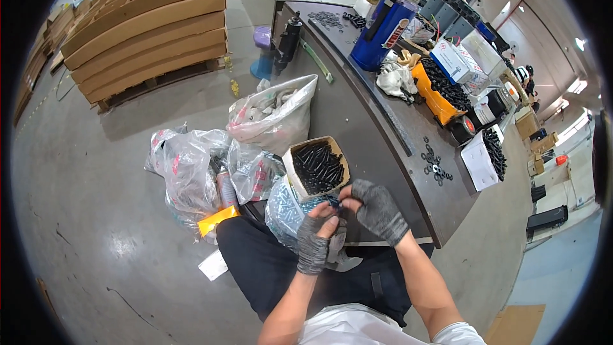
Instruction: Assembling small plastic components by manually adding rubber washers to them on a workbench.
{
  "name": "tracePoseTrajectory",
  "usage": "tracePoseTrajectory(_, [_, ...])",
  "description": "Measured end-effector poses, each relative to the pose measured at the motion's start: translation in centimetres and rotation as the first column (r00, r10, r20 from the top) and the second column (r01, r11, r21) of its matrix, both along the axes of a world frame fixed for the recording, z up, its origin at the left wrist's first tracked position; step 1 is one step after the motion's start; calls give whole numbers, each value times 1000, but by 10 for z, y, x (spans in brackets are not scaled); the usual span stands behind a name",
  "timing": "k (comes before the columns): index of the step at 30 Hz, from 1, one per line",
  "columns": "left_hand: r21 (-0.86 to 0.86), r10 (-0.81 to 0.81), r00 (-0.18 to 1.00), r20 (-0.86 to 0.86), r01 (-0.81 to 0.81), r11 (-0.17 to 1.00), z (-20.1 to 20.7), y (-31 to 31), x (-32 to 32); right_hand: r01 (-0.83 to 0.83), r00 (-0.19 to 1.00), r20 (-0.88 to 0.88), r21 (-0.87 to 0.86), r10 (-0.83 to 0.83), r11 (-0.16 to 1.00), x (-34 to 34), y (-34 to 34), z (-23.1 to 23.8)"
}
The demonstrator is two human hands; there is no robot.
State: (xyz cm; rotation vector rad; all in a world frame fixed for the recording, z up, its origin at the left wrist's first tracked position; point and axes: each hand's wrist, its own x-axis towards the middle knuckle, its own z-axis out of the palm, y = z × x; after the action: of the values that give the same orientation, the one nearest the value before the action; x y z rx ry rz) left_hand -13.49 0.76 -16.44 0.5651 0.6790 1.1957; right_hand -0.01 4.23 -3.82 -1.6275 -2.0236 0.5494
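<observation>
Both my hands wear grey fingerless gloves and meet just in front of an open box [291, 176] full of small black screw-like parts [317, 165]. My left hand [315, 237] is closed, its thumb and fingers pinched together. My right hand [377, 212] pinches from the other side, fingertips close to the left ones. A small dark piece seems to lie between the fingertips, too small to make out. Below the box, beside my left hand, sits a clear bag [282, 212] of silvery-blue screws.
Plastic bags [188, 172] and a spray can [226, 186] stand left of my knee. On the dark table [357, 121] are black rings [437, 165], a white box of black parts [480, 167], an orange bin [435, 99] and a blue container [382, 32]. Stacked cardboard [147, 45] stands behind.
</observation>
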Motion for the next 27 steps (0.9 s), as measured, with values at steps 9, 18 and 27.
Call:
tracePoseTrajectory(9, [-147,-71,997,-32,65,987,-31,6,0,-26,986,165,-37,32,999,30,82,-58])
tracePoseTrajectory(18, [-148,-113,994,-8,111,983,-34,3,2,-16,890,452,-92,56,996,30,85,-76])
tracePoseTrajectory(27, [-94,-111,989,-98,102,990,-31,5,-4,13,922,363,311,-132,950,4,38,8])
